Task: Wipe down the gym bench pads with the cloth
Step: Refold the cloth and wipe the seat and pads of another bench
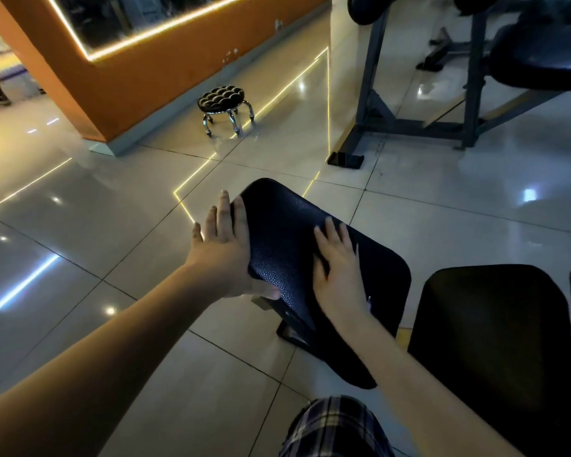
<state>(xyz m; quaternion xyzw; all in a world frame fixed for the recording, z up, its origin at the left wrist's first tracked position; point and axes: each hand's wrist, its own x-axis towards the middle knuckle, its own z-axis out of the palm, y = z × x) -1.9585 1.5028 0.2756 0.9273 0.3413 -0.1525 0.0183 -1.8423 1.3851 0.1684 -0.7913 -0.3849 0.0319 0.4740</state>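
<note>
- bench pad (277, 245): black pebbled vinyl, probably firm and grippy; brace at its left edge
- left hand (226, 255): straight fingers along that edge
- right hand (338, 275): flat on the pad's middle; cloth not visible

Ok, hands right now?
Left hand: open, fingers straight against the left edge of the bench pad.
Right hand: open, flat on the pad.
</note>
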